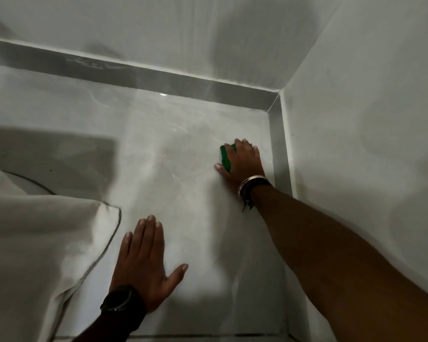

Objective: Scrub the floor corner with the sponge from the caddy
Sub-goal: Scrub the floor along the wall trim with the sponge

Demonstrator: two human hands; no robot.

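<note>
Pale glossy tiled floor (183, 149), meeting white walls (356, 119) at a corner just beyond the right hand, grey skirting strip (208, 82) along the base. Pale cloth (35, 230) bunched just left of the left hand. Right hand (242, 161) pressed down on a green sponge (226, 156), fingers spread over it, sponge flat on the floor near the corner. Left hand (143, 265) released, palm flat on the tile, well apart from the sponge. Black watch (119, 299) on the left wrist, bracelets (252, 185) on the right.
</note>
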